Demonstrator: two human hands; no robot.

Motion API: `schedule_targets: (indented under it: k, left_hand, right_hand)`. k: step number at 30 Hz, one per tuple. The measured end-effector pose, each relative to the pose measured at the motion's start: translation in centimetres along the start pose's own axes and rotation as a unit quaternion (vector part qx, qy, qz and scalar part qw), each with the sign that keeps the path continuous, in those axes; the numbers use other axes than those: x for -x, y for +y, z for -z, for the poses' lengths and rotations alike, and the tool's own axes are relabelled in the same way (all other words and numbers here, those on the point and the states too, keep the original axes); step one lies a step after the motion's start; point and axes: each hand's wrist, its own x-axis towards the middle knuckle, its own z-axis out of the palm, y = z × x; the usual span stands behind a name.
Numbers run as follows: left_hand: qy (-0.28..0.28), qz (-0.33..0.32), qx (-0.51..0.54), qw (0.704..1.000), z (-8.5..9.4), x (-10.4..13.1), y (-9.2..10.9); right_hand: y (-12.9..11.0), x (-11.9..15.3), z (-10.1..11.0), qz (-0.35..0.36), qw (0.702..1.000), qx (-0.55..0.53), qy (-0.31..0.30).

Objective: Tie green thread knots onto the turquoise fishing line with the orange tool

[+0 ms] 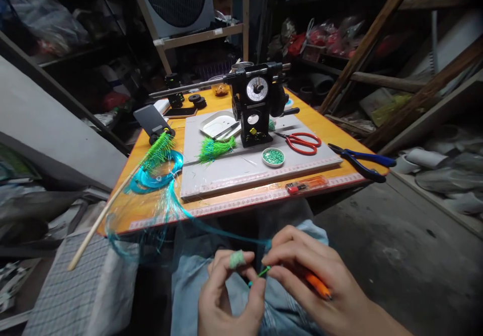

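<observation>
Over my lap, my left hand (230,293) pinches one end of a short thin green piece (263,271), which has a small blue-green bit at its lower end. Light green tape (237,259) wraps a finger of that hand. The fingertips of my right hand (320,270) grip the other end of the green piece. An orange-handled tool (318,285) is tucked in the right palm; its working end is hidden. Teal line (215,229) runs from a coil (143,184) on the table edge to my right fingers.
A black winding machine (247,135) stands on a grey board (226,175). Around it are red-handled scissors (305,142), a dish of green beads (273,157), green bristly bundles (216,149), blue-handled pliers (364,161), a red-and-orange cutter (306,185) and a wooden stick (101,218).
</observation>
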Motion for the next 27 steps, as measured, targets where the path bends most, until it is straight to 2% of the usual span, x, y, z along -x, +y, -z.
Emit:
schedule_targets:
  k: [2, 6, 9, 16, 22, 27]
  left_hand:
    - [0.0, -0.001, -0.003, 1.0, 0.0, 0.1, 0.1]
    - [0.019, -0.045, -0.054, 0.997, 0.2, 0.1, 0.5]
    - [0.007, -0.072, -0.081, 0.994, 0.3, 0.0, 0.6]
    - [0.009, -0.092, -0.119, 0.989, 0.2, 0.4, 0.7]
    - [0.011, -0.166, -0.215, 0.962, 0.6, 0.2, 1.1]
    - [0.002, -0.175, -0.241, 0.955, 0.6, 0.3, 1.1]
  right_hand:
    - [0.0, 0.2, 0.0, 0.003, 1.0, 0.008, 0.005]
    - [0.0, 0.6, -0.2, 0.016, 1.0, 0.012, 0.01]
    - [0.0, 0.7, -0.4, 0.029, 0.999, 0.014, 0.012]
    - [-0.3, 0.8, -0.5, 0.041, 0.999, 0.022, -0.004]
    - [-0.5, 1.0, -0.3, 0.024, 0.999, 0.024, -0.02]
    - [-0.3, 1.2, -0.7, 0.049, 0.996, 0.068, 0.0]
